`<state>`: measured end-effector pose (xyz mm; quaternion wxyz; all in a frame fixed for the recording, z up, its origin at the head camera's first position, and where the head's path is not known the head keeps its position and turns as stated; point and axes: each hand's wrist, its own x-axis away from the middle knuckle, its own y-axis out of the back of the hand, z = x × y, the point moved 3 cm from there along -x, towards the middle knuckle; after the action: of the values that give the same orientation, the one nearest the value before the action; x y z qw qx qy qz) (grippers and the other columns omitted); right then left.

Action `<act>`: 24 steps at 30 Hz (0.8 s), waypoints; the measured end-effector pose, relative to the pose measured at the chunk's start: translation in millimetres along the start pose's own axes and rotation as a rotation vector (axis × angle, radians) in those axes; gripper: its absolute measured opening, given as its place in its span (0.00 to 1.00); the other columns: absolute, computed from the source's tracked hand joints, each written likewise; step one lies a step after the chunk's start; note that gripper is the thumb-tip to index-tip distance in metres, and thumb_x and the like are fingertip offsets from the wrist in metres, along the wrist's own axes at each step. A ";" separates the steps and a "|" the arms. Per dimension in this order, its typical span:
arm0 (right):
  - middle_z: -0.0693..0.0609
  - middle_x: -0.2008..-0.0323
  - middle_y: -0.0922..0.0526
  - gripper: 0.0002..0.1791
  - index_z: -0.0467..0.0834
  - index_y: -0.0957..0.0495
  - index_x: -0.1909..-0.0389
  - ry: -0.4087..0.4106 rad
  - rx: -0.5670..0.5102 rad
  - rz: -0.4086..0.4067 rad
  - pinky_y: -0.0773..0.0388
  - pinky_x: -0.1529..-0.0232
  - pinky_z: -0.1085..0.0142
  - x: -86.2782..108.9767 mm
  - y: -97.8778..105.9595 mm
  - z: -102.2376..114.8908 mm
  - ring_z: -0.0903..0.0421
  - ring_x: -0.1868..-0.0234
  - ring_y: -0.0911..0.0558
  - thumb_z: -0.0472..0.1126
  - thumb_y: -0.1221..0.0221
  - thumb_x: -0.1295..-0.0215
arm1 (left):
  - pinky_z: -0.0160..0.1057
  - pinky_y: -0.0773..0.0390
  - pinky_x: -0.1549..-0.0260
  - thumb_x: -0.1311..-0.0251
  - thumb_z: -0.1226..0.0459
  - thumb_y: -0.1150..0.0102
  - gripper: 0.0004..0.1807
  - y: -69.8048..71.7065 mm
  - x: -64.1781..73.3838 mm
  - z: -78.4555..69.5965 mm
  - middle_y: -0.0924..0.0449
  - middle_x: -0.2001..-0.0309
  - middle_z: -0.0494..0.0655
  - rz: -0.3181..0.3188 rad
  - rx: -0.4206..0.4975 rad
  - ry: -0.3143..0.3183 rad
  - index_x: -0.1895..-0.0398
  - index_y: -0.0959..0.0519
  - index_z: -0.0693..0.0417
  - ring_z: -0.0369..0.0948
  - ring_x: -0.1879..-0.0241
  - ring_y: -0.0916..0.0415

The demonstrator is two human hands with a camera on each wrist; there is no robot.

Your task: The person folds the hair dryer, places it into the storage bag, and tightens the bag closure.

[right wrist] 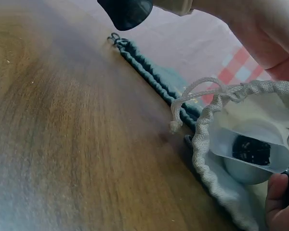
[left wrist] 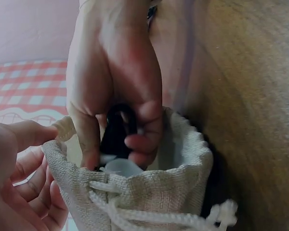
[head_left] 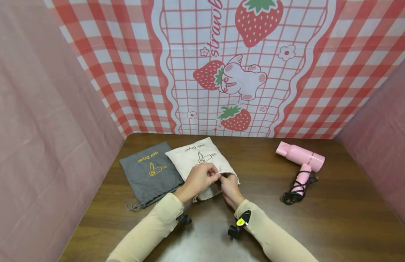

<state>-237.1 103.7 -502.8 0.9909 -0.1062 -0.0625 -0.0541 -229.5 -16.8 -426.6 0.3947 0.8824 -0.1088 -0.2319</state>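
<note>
A white drawstring bag with a printed hair dryer lies on the table, its mouth turned toward me. My left hand pinches the rim of that mouth between thumb and fingers. Inside the opening, my right hand grips a black looped piece. Within the bag, the right wrist view shows a white rounded hair dryer whose pale handle carries a black panel; the bag's cloth hides the rest. A white drawstring hangs from the gathered edge.
Left of the white bag, partly under it, is a grey drawstring bag with yellow print. A pink hair dryer, its black cord wound around the handle, lies on the table's right side. A checked strawberry curtain stands behind the table.
</note>
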 end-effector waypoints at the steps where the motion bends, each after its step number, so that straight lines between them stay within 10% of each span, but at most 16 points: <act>1: 0.45 0.53 0.24 0.19 0.27 0.33 0.44 0.008 0.005 0.004 0.26 0.60 0.72 -0.6 -0.4 -0.8 0.59 0.58 0.25 0.25 0.53 0.36 | 0.30 0.29 0.71 0.43 0.61 0.35 0.04 -0.8 0.6 0.2 0.20 0.77 0.40 0.003 -0.002 -0.007 0.73 0.18 0.49 0.33 0.76 0.26; 5: 0.37 0.39 0.29 0.26 0.27 0.36 0.38 0.033 0.107 0.016 0.33 0.46 0.72 0.6 -0.1 -1.1 0.53 0.43 0.30 0.23 0.51 0.40 | 0.29 0.29 0.71 0.43 0.62 0.35 0.04 -2.1 1.7 2.6 0.20 0.77 0.41 -0.001 -0.007 -0.015 0.73 0.18 0.50 0.34 0.76 0.26; 14: 0.32 0.45 0.23 0.25 0.29 0.28 0.43 0.158 0.584 -0.018 0.33 0.36 0.48 22.6 4.4 10.8 0.40 0.41 0.26 0.36 0.38 0.40 | 0.28 0.28 0.71 0.42 0.60 0.35 0.05 -2.1 3.7 6.8 0.19 0.76 0.40 0.019 0.030 0.021 0.71 0.18 0.50 0.32 0.76 0.27; 24: 0.36 0.58 0.19 0.20 0.32 0.24 0.53 0.327 0.934 0.119 0.24 0.52 0.46 41.8 19.0 32.0 0.40 0.54 0.19 0.41 0.34 0.41 | 0.28 0.29 0.72 0.43 0.60 0.35 0.05 -2.0 3.7 7.2 0.19 0.76 0.40 0.015 0.060 0.048 0.72 0.19 0.50 0.31 0.75 0.27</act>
<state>-197.1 125.2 -470.1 0.9308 0.3557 0.0822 0.0205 -229.9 -21.5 -433.5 0.3725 0.8982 -0.1127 -0.2043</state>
